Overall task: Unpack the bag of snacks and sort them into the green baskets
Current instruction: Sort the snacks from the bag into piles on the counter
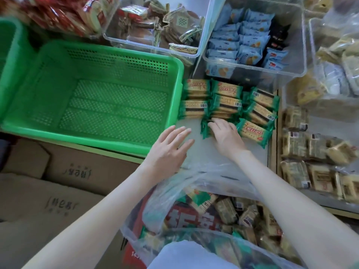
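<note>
One wide-angle camera, worn on the head, is looking forward and steeply down from close above the worktop (197,133), taking in the green basket (108,50) at left and the snack bag (174,184) at bottom.

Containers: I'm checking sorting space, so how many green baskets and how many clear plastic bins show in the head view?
Green baskets: 2
Clear plastic bins: 3
Total: 5
</note>
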A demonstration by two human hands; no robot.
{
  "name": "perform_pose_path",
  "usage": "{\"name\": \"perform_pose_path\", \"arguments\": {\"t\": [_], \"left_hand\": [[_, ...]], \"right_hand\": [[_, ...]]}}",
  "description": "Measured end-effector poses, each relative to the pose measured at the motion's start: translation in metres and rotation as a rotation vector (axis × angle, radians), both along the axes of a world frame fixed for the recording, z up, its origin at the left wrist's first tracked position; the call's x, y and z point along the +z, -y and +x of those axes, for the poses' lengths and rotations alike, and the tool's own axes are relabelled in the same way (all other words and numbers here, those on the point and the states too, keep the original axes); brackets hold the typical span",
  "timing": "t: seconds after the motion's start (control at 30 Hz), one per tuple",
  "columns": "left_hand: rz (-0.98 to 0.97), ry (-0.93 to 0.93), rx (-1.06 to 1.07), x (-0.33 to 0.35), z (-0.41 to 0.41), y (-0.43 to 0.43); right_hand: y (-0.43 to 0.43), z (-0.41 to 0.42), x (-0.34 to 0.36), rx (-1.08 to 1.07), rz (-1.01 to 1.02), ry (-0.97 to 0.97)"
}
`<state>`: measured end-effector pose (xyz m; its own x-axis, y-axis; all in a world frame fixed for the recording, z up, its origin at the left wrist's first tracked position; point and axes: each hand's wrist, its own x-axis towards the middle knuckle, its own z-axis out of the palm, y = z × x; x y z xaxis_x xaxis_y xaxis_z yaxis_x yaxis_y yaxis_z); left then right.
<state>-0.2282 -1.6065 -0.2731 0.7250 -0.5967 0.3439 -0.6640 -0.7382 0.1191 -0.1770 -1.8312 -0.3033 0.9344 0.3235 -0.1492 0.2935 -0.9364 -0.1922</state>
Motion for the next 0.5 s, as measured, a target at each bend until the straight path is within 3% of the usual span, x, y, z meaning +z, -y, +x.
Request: {"name": "perform_pose_path", "arguments": {"t": [0.13,0.23,0.37,0.5], "left_hand": [[0.025,0.006,-0.376,-0.003,-0.062,0.002],[0.234,-0.027,-0.388,-0.035,-0.094,-0.01],[0.33,-0.071,-0.196,-0.059,-0.096,-0.027],[0.359,-0.077,-0.156,-0.052,-0.093,-0.023]], "right_hand": [[-0.009,-0.051,0.028,-0.032,0.225,0.335],[-0.021,-0.121,0.036,0.022,0.262,0.437],[-0.035,-0.199,0.01,0.13,0.138,0.251],[-0.054,-0.201,0.001,-0.082,0.082,-0.045]]}}
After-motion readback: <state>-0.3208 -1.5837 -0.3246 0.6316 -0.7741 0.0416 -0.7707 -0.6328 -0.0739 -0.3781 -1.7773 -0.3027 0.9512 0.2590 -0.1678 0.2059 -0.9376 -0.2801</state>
